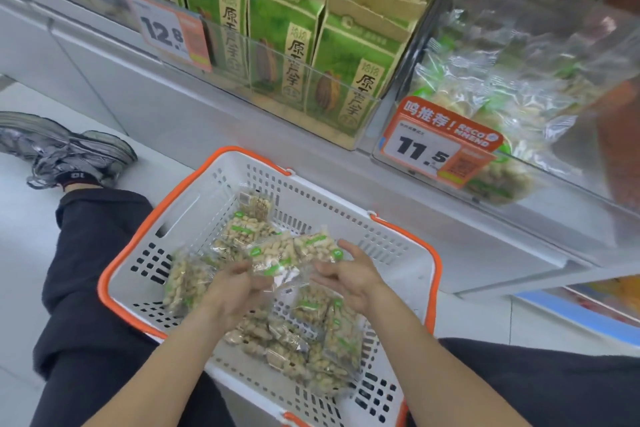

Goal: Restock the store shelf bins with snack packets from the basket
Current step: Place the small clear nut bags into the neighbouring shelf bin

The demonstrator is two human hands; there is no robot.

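Presently both hands work over the white basket, which is rimmed in orange. Left hand curls round the near corner of a clear peanut packet; right hand hovers at its far end, fingers loosely spread, contact unclear. Packet's long axis runs roughly 9 to 3 between them. Target bin with matching packets lies at about 1 o'clock, up-shelf; right hand nearer. More packets sit below.
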